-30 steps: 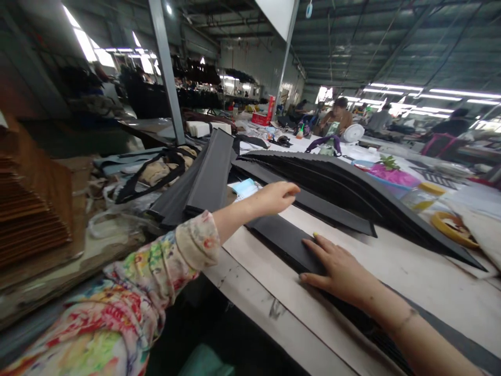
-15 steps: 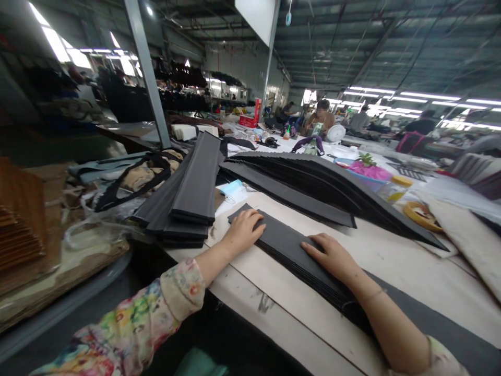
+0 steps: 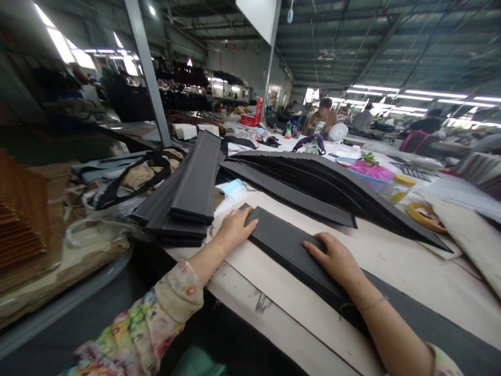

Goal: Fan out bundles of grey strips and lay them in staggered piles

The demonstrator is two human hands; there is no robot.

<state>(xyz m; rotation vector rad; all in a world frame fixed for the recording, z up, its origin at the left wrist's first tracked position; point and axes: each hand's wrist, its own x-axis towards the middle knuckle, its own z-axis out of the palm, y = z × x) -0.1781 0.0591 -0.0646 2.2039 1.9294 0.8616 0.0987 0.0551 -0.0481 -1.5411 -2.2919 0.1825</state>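
Note:
A flat stack of long black strips [image 3: 287,245] lies on the white worktable [image 3: 391,277] in front of me. My left hand [image 3: 234,228] rests against the stack's far left end, fingers curled over its corner. Further along the same stack, my right hand [image 3: 337,259] lies palm down with the fingers pressed on the top strip. Neither hand lifts anything.
A larger fan of long black strips [image 3: 332,183] lies behind. Another pile of black strips [image 3: 191,188] sits at the table's left edge, beside bags and straps [image 3: 133,177]. A blue face mask [image 3: 231,188], a yellow tape roll [image 3: 425,215] and other workers [image 3: 323,117] are beyond.
My left hand came down from the air onto the stack's left end, then slid to its corner. My right hand stayed on the stack. The camera shifted slightly.

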